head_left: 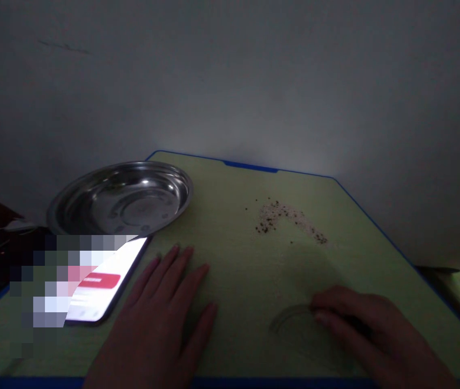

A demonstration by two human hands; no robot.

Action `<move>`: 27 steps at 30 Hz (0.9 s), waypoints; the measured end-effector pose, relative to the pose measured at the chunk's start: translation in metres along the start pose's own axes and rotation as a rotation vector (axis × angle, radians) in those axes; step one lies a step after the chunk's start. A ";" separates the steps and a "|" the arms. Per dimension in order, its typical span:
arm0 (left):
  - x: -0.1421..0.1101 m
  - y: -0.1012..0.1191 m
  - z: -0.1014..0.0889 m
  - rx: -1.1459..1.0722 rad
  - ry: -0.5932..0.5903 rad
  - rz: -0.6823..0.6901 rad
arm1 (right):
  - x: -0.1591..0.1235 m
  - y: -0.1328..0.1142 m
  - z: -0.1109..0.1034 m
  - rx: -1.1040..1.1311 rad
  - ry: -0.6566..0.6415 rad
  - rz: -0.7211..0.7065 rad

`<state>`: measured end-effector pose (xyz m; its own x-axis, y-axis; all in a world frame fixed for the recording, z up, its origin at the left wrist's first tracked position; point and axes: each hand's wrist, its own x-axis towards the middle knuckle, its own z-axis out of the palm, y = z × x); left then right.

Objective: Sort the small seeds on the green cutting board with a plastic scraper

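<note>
My left hand (161,319) lies palm down on the green tabletop (230,237), fingers stretched out and slightly spread, holding nothing. On the right, my right hand (367,324) rests low near the table's front with thumb and forefinger pinched together. Whatever may be in that pinch is too small and dim to name. A faint curved grey streak (289,313) runs left from its fingertips. Beyond the hands lies a loose patch of pale grains mixed with dark bits (276,213), bent like an arch. No hand touches it.
A shiny steel basin (144,208) stands at the back left. In front of it lies a phone (104,286) with a lit screen, partly blurred out, just left of my left hand. A grey wall (230,81) rises behind the table's blue edge (250,166).
</note>
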<state>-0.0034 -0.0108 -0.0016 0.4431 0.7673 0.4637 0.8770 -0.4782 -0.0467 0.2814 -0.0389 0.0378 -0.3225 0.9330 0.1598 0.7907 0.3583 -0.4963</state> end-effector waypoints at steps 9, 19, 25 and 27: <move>-0.003 -0.010 0.010 0.055 0.062 0.077 | 0.016 -0.013 0.031 -0.106 -0.046 -0.066; -0.004 -0.018 0.018 0.121 0.086 0.154 | 0.066 0.040 -0.007 -0.431 0.137 0.151; -0.006 -0.021 0.023 0.102 0.137 0.157 | 0.057 0.039 -0.029 -0.108 0.158 0.151; -0.010 -0.023 0.027 0.085 0.129 0.141 | 0.046 0.032 -0.029 -0.053 0.044 0.124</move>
<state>-0.0229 0.0038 -0.0294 0.5396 0.6315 0.5569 0.8231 -0.5347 -0.1912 0.3073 0.0160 0.0543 -0.1981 0.9704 0.1382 0.8501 0.2403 -0.4686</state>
